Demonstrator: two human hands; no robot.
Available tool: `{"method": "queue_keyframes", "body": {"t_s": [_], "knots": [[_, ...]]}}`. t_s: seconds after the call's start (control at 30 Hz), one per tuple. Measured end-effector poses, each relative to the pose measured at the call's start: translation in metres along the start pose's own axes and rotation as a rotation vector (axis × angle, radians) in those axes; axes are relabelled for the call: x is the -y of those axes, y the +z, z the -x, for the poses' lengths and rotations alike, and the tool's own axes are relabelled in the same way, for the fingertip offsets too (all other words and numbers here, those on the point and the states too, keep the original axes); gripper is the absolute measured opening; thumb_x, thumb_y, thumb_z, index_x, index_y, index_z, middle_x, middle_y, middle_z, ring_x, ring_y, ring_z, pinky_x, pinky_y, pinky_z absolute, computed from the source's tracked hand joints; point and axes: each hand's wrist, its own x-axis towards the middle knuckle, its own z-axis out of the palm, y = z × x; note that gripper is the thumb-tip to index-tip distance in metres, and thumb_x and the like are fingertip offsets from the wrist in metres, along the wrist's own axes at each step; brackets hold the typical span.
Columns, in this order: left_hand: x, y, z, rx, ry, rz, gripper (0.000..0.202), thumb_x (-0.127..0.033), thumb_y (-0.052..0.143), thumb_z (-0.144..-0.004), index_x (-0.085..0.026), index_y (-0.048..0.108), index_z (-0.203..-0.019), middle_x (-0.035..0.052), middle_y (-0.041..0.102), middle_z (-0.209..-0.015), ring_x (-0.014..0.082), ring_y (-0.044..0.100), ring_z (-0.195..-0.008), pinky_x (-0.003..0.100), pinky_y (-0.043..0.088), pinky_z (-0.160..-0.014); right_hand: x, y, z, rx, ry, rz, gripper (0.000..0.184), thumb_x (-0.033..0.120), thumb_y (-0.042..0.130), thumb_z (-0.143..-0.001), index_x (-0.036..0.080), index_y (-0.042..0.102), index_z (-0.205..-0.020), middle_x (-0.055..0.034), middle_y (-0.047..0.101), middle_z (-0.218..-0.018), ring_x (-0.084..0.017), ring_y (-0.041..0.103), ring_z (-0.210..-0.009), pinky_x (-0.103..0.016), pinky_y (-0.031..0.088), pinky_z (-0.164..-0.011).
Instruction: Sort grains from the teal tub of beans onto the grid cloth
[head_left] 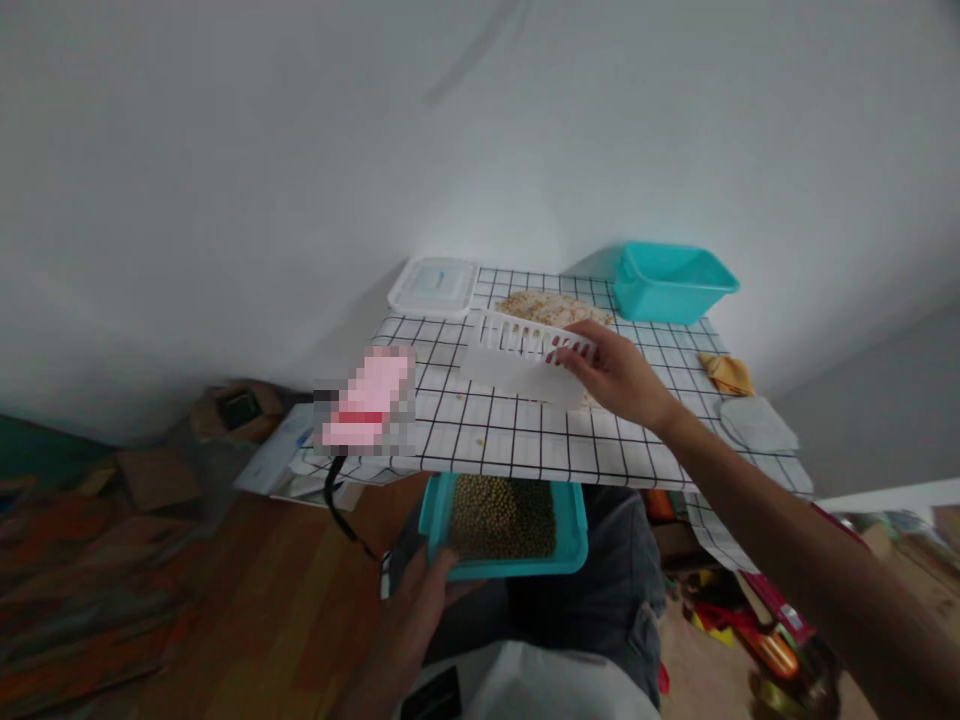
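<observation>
We are holding the basket (525,365) by its right end, the right hand (619,378) with its grip closed on it, by the grain (551,305) far on the bench (510,440). The left hand (420,600) is gripping the tray (574,540) of beans, near us and below the bench edge. We judge we are mid-sifting, so the tray is needing a level hold.

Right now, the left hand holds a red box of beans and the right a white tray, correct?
No: in the head view the left hand holds a teal box of beans, not red; the right hand holds the white slotted tray.
</observation>
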Motion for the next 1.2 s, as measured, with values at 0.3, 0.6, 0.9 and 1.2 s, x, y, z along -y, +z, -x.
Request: {"method": "queue_keyframes", "body": {"t_s": [0.3, 0.6, 0.9, 1.2], "knots": [[-0.005, -0.020, -0.005, 0.079, 0.039, 0.000, 0.017, -0.023, 0.055, -0.081, -0.017, 0.062, -0.096, 0.0080, 0.070, -0.104, 0.0238, 0.070, -0.094, 0.038, 0.058, -0.082, 0.027, 0.043, 0.001, 0.068, -0.037, 0.070, 0.021, 0.031, 0.046, -0.094, 0.021, 0.056, -0.108, -0.0025, 0.066, -0.085, -0.015, 0.057, -0.068, -0.029, 0.043, -0.066], [-0.004, -0.024, -0.014, 0.137, 0.030, 0.018, 0.019, -0.020, 0.054, -0.082, -0.016, 0.061, -0.099, 0.0085, 0.069, -0.105, 0.0226, 0.069, -0.095, 0.040, 0.059, -0.083, 0.044, 0.007, 0.048, 0.080, 0.032, 0.033, 0.022, 0.035, 0.047, -0.094, 0.024, 0.058, -0.110, -0.0042, 0.067, -0.096, -0.017, 0.061, -0.080, -0.031, 0.049, -0.069], [-0.008, -0.024, -0.007, 0.199, 0.065, 0.025, 0.014, -0.020, 0.056, -0.083, -0.016, 0.060, -0.096, 0.0064, 0.068, -0.101, 0.0204, 0.068, -0.093, 0.039, 0.058, -0.085, 0.032, 0.035, 0.025, -0.057, 0.076, 0.093, 0.026, 0.039, 0.047, -0.093, 0.023, 0.058, -0.110, -0.0050, 0.069, -0.088, -0.017, 0.061, -0.068, -0.031, 0.047, -0.062], [-0.002, -0.030, -0.012, 0.143, 0.064, 0.038, 0.020, -0.021, 0.059, -0.081, -0.016, 0.062, -0.100, 0.0086, 0.068, -0.109, 0.0233, 0.069, -0.097, 0.038, 0.059, -0.083, 0.044, 0.036, 0.030, 0.121, -0.079, 0.043, 0.023, 0.032, 0.042, -0.096, 0.023, 0.058, -0.110, -0.0042, 0.068, -0.096, -0.018, 0.063, -0.083, -0.032, 0.048, -0.074]]}}
